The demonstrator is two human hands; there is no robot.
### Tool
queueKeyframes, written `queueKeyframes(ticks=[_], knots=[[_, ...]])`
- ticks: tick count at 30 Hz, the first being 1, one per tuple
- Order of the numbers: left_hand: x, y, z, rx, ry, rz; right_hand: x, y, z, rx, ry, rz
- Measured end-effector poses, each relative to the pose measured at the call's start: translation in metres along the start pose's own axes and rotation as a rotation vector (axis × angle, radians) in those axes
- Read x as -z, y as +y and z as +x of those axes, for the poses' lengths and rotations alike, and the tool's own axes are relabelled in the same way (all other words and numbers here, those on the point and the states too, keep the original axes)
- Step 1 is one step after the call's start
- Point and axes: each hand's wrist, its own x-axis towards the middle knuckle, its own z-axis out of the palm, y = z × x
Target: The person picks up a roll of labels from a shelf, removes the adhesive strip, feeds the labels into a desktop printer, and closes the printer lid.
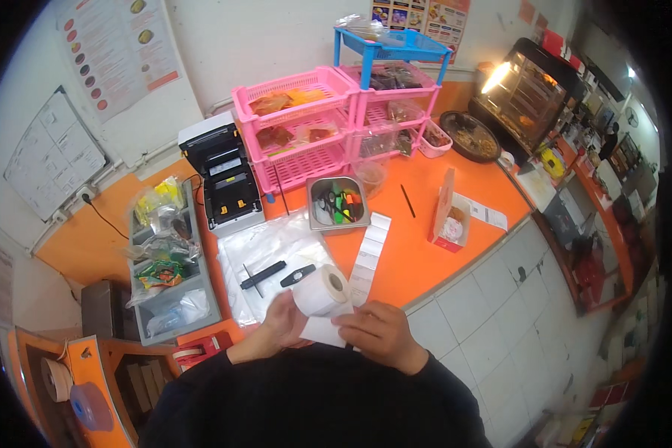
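A roll of white labels (pixel 320 292) is held close to my body, above the front edge of the orange counter. My left hand (pixel 284 320) supports the roll from its left side. The fingers of my right hand (pixel 382 331) grip the loose end of the label strip (pixel 326 331), which hangs from the roll. Just beyond, a black spindle (pixel 263 275) and a black plastic holder piece (pixel 298 275) lie on clear plastic bags (pixel 246 246). Behind these stands a label printer (pixel 229 179) with its lid raised and its inside exposed.
A steel container (pixel 339 224) holds scissors and markers. Beside it lies a printed label strip (pixel 369 252). Pink shelf racks (pixel 302 151) stand at the back. A grey divided tray (pixel 207 313) is at left, a small food box (pixel 451 224) and a pen (pixel 407 200) at right.
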Motion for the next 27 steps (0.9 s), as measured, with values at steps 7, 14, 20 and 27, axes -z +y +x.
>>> queueKeyframes(ticks=[7,14,20,27], knots=[[0.005,0.023,0.007,-0.079,0.156,0.158,0.010,0.004,-0.010,-0.111,-0.273,0.319],[0.003,0.049,0.012,0.031,-0.210,0.587,0.048,0.026,-0.026,-0.119,-0.304,0.055],[0.015,0.010,0.013,0.020,0.236,0.018,0.059,0.022,-0.024,-0.156,-0.147,0.230],[0.021,0.000,0.028,-0.166,0.422,0.017,0.046,0.020,-0.036,-0.214,-0.104,0.475]])
